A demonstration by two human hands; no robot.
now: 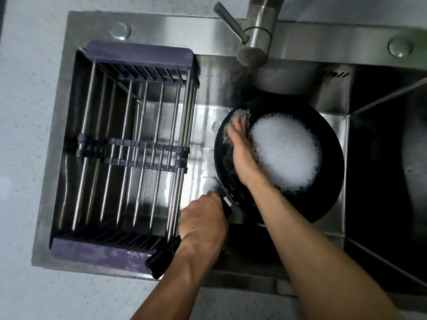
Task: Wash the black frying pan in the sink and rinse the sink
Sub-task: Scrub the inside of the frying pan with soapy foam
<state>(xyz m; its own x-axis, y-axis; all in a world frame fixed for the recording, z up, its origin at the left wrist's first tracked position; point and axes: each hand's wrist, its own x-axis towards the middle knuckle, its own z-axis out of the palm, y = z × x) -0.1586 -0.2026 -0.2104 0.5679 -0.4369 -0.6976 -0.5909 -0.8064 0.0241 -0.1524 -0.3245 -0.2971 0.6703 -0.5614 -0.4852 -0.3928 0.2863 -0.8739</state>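
Left hand (203,218) is wrapped tight round the handle (166,252), holding the pan (328,181) tipped in the sink (208,125) under the tap (254,42). Right hand (242,148) lies fingers-out on the inner wall, rubbing through suds (285,151); can't tell if there's a sponge under it. My worry: soapy handle slips, pan drops and bangs the steel. Tilt it further and foam sloshes toward the rack (129,144).

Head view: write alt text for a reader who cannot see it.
A left hand grips the handle of a black frying pan over a steel sink while the right hand rubs its foamy inside. A rack spans the sink beside it.
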